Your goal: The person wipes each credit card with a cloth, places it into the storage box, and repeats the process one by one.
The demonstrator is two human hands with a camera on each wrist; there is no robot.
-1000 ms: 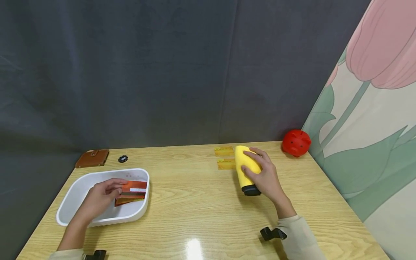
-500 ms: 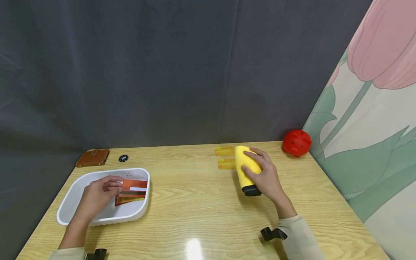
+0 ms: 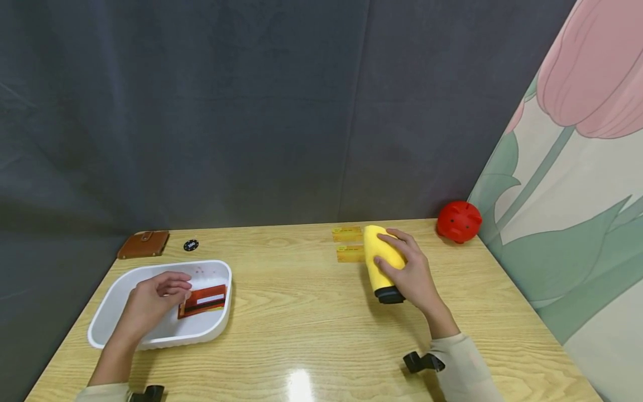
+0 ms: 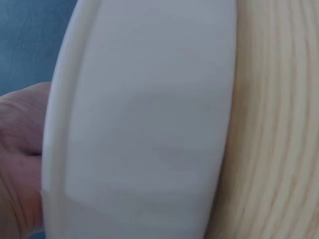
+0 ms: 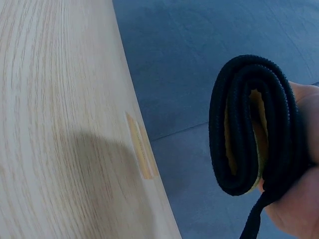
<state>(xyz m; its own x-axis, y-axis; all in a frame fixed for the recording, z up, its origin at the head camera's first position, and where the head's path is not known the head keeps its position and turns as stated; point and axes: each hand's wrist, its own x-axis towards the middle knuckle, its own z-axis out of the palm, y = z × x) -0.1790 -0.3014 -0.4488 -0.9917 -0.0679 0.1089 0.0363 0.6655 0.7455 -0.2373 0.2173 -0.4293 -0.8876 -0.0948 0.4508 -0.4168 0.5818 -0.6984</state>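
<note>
Over the white plastic basin in the head view is my left hand, fingers loosely bent, thumb tip by the left end of the reddish-orange cards lying in the basin. Whether the thumb touches them cannot be told. In the left wrist view, the basin's wall hides most of that hand. My right hand grips a rolled yellow cloth with a black edge, held tilted above the table. Its black rolled end and trailing strap fill the right wrist view's right side.
Two yellow cards lie flat behind the rolled cloth. A red piggy bank stands at the table's back right corner. At the back left are a brown leather wallet and a black chip. A dark curtain hangs behind.
The orange card by my left fingers has dropped from them onto the cards in the basin. The left hand has barely moved. My right hand and the rolled cloth have stayed put.
</note>
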